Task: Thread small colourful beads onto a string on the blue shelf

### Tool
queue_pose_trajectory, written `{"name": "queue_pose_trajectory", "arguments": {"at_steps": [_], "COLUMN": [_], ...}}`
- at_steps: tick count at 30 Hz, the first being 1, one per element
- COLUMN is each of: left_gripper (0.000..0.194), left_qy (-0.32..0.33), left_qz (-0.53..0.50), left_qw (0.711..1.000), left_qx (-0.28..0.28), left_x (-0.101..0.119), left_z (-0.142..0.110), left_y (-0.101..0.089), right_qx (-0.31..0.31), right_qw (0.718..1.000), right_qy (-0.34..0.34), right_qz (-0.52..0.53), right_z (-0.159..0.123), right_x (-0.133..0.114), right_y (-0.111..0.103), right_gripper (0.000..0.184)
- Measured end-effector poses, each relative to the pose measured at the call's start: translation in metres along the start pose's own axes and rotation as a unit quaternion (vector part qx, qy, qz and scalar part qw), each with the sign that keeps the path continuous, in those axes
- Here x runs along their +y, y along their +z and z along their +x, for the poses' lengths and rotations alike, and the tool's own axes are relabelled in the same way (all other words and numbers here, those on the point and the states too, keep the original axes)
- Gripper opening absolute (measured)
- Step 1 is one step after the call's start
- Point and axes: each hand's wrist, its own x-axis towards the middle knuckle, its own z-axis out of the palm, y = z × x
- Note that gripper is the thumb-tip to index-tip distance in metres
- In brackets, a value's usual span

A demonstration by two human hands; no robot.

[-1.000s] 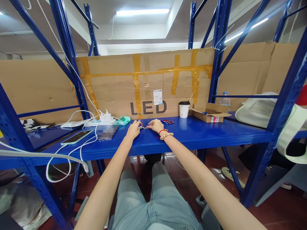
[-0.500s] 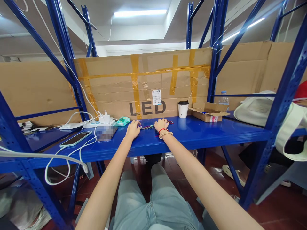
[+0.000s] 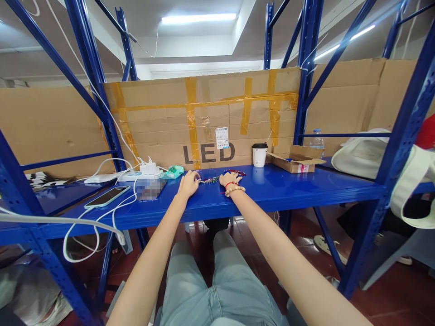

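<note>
A colourful beaded string (image 3: 210,180) lies across the blue tabletop between my two hands. My left hand (image 3: 189,183) is closed at the string's left end, its fingertips bent down over the beads. Near the right end rests my right hand (image 3: 229,178), low on the table with its fingers spread; whether they touch the string I cannot make out. A red cord and a pale bead bracelet circle the right wrist. Just beyond the right fingers is a dark red beaded piece (image 3: 238,172), partly covered by the hand.
To the left lie a phone (image 3: 108,197), white cables, a power strip (image 3: 149,169) and a green packet (image 3: 174,171). At the back right stand a lidded paper cup (image 3: 259,156) and an open cardboard box (image 3: 295,162). Blue rack posts flank the table; a cardboard panel (image 3: 152,127) closes the back.
My right hand has flattened and its fingers have spread, showing more of the dark red piece behind it. The left hand stays almost still.
</note>
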Motion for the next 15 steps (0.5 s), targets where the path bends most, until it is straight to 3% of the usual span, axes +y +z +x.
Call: {"name": "queue_pose_trajectory", "arguments": {"at_steps": [3, 7, 15], "left_gripper": [0.022, 0.022, 0.020], "left_qy": [0.000, 0.006, 0.032], "left_qz": [-0.004, -0.011, -0.027], "left_qw": [1.000, 1.000, 0.999], "left_qx": [0.002, 0.005, 0.024], "left_x": [0.0001, -0.0015, -0.0083], "left_z": [-0.0002, 0.0002, 0.0031], "left_y": [-0.0002, 0.0013, 0.0076], "right_qx": [-0.003, -0.027, -0.008], "right_qw": [0.998, 0.995, 0.997], "right_qy": [0.058, 0.076, 0.037], "right_qz": [-0.030, -0.056, -0.065], "right_z": [-0.0007, -0.0019, -0.0044], "right_x": [-0.0049, -0.0069, -0.0041], "right_y": [-0.0024, -0.0037, -0.0056], "right_gripper": [0.043, 0.051, 0.040]}}
